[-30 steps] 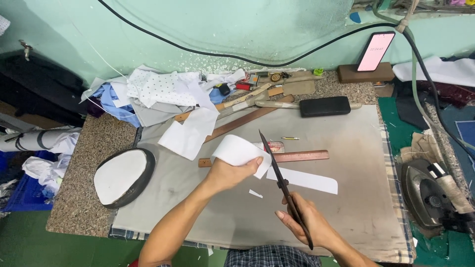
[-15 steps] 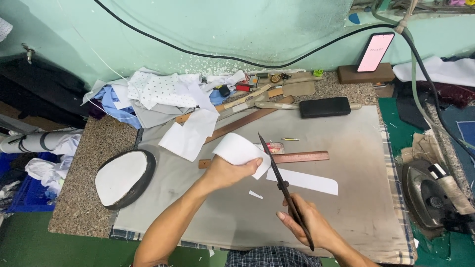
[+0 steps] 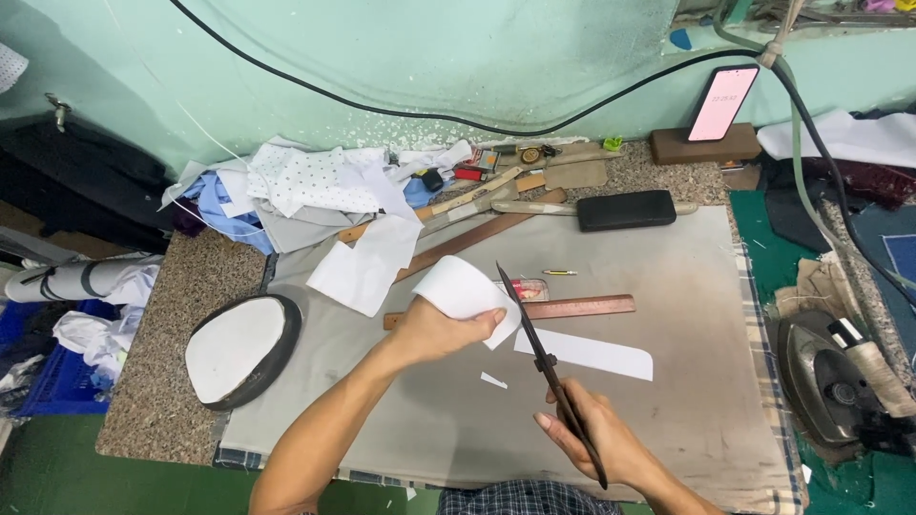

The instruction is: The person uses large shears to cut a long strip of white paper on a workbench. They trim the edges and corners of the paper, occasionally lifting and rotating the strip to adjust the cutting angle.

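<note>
A wide speckled stone worktable (image 3: 162, 401) runs off the bottom of the view, most of it under one pale grey cloth pad (image 3: 668, 257) with a checked edge; at the back left a heap of white, dotted and blue fabric scraps (image 3: 286, 191) hides whatever lies beneath it, so the pieces cannot be counted. One dark metal flat iron (image 3: 830, 381) sits at the right and is partly cut off by clutter there, and one oval white pressing cushion with a dark rim (image 3: 239, 348) lies at the left. There are two loose white sheets on the pad: a squarish white sheet (image 3: 363, 267) and a long white paper strip (image 3: 587, 353), plus one tiny white offcut (image 3: 493, 381). One reddish wooden ruler (image 3: 572, 307) is half hidden behind the hands, and one black rectangular case (image 3: 625, 210) lies behind it. The left hand (image 3: 439, 332) is closed, pinching a curled white paper piece (image 3: 463, 291) raised just above the pad's middle. The right hand (image 3: 596, 441) is wrapped around the handles of one pair of long dark shears (image 3: 544, 358) (its fingers hide the handles), blades together, tip just beside the paper's edge
</note>
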